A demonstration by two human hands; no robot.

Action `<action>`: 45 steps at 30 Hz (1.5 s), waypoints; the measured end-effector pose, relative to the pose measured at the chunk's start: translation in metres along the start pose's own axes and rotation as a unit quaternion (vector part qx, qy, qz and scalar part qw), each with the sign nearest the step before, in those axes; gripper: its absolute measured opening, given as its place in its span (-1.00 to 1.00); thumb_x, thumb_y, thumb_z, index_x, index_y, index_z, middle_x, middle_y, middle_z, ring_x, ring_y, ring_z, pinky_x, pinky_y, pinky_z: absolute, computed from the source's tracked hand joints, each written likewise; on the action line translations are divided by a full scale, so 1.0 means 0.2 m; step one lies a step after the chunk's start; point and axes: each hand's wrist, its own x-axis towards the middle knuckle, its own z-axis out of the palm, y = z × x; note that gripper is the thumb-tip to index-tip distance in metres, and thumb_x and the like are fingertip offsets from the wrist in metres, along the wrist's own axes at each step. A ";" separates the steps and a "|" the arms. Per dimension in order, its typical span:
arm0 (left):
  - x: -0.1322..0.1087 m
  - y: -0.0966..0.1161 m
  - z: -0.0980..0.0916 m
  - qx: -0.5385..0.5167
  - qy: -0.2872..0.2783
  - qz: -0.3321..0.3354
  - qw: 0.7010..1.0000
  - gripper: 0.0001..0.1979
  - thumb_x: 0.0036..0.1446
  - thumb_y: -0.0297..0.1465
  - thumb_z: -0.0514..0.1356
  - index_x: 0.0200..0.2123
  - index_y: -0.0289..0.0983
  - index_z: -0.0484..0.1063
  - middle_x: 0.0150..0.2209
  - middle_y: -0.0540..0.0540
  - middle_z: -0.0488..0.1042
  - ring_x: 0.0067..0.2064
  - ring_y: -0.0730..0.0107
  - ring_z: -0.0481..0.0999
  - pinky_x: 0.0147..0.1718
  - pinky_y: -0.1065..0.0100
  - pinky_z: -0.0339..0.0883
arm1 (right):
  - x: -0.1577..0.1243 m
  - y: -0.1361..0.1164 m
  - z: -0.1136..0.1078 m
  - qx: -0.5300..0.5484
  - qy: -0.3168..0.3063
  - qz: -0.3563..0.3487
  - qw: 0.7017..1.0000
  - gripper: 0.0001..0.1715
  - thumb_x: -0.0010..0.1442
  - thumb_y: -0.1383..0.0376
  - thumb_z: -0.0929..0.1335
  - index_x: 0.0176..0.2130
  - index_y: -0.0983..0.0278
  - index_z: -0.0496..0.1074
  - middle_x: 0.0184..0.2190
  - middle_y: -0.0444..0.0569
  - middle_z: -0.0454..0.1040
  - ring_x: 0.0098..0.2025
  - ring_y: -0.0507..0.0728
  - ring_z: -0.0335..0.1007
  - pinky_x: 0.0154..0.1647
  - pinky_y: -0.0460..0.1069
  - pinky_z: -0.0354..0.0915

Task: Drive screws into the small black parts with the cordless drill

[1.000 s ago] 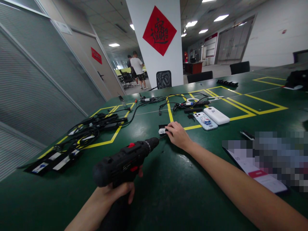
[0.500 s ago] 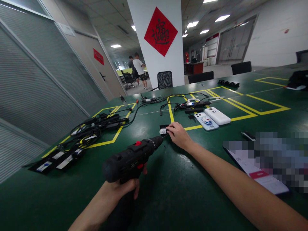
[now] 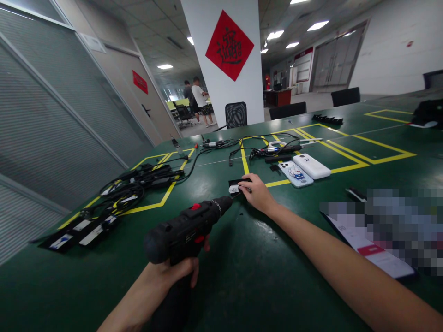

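Observation:
My left hand (image 3: 173, 274) is wrapped round the grip of a black cordless drill (image 3: 187, 226) with red switches. The drill's chuck points forward and to the right, and a thin bit at its tip comes close to my right fingers. My right hand (image 3: 256, 193) is pinched at the right end of a small black piece with a white label (image 3: 234, 189), low over the table. Something small and dark shows between the thumb and fingers, too small to name. Whether the bit touches the black piece I cannot tell.
Bundled black cables (image 3: 138, 184) and flat black parts (image 3: 69, 240) lie on the left. Beyond my right hand are a patterned phone (image 3: 296, 174), a white power bank (image 3: 311, 166) and more cables (image 3: 277, 151). A clipboard (image 3: 367, 242) lies at right. Two people stand far back.
My right fingers have shifted slightly, and more of the black piece shows beside them. The drill stays in my left hand, nearly in place. The whole view has moved a little.

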 end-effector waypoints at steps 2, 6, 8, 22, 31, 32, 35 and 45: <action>0.00 0.01 0.00 0.004 -0.007 -0.007 1.000 -0.35 0.02 -0.19 0.16 0.18 -0.25 0.18 -0.16 -0.19 0.51 -0.52 0.35 0.35 -0.51 0.30 0.27 | 0.00 0.00 0.00 0.005 0.002 0.000 1.000 -0.77 0.22 0.37 0.30 -0.19 0.29 0.55 -0.09 0.09 0.40 -0.01 0.16 0.28 0.07 0.07 0.27; -0.01 0.03 -0.02 -0.002 -0.031 0.001 1.000 -0.40 0.07 -0.21 0.15 0.18 -0.22 0.17 -0.11 -0.17 0.48 -0.48 0.33 0.37 -0.46 0.29 0.30 | 0.00 0.00 0.00 0.010 0.003 0.002 1.000 -0.77 0.22 0.37 0.31 -0.19 0.29 0.55 -0.10 0.09 0.40 -0.02 0.17 0.28 0.07 0.07 0.27; -0.01 0.03 -0.02 -0.017 -0.046 0.006 0.999 -0.44 0.10 -0.24 0.14 0.17 -0.20 0.18 -0.10 -0.15 0.46 -0.48 0.35 0.38 -0.46 0.29 0.30 | 0.00 0.00 0.00 0.013 0.003 0.003 1.000 -0.77 0.22 0.37 0.30 -0.18 0.28 0.55 -0.10 0.08 0.40 -0.02 0.17 0.28 0.07 0.07 0.27; -0.01 0.04 -0.01 -0.014 -0.027 0.000 1.000 -0.43 0.08 -0.27 0.17 0.17 -0.20 0.17 -0.14 -0.15 0.49 -0.49 0.35 0.37 -0.47 0.29 0.30 | 0.00 0.01 0.00 0.022 0.004 0.005 1.000 -0.78 0.20 0.38 0.32 -0.20 0.27 0.56 -0.11 0.08 0.41 -0.02 0.17 0.29 0.07 0.08 0.27; -0.04 0.06 -0.01 0.007 -0.014 -0.001 1.000 -0.68 0.09 -0.18 0.18 -0.20 -0.28 0.50 -0.63 0.01 0.44 -0.52 0.33 0.32 -0.40 0.33 0.27 | 0.00 0.01 0.00 0.022 0.005 0.004 1.000 -0.78 0.20 0.37 0.32 -0.20 0.25 0.55 -0.10 0.06 0.40 -0.02 0.17 0.29 0.07 0.10 0.28; -0.04 0.06 -0.01 0.007 -0.014 0.000 1.000 -0.68 0.08 -0.17 0.19 -0.21 -0.27 0.50 -0.63 0.01 0.44 -0.52 0.33 0.31 -0.41 0.33 0.27 | 0.00 0.01 0.00 0.022 0.005 0.003 1.000 -0.78 0.20 0.37 0.32 -0.19 0.25 0.55 -0.10 0.06 0.40 -0.02 0.17 0.29 0.07 0.09 0.27; -0.04 0.05 -0.01 0.012 -0.011 -0.006 1.000 -0.70 0.07 -0.15 0.20 -0.38 -0.28 0.52 -0.63 -0.02 0.46 -0.55 0.36 0.28 -0.46 0.34 0.25 | 0.00 0.01 0.00 0.020 0.003 0.005 1.000 -0.77 0.21 0.36 0.31 -0.19 0.27 0.55 -0.10 0.07 0.40 -0.01 0.17 0.28 0.08 0.08 0.27; -0.03 0.05 -0.02 0.022 -0.031 -0.012 0.999 -0.67 0.07 -0.13 0.18 -0.39 -0.31 0.49 -0.53 -0.08 0.47 -0.50 0.33 0.35 -0.49 0.34 0.25 | 0.00 0.01 0.00 0.020 -0.001 0.011 1.000 -0.78 0.20 0.36 0.32 -0.19 0.26 0.56 -0.10 0.06 0.40 -0.01 0.17 0.28 0.08 0.08 0.26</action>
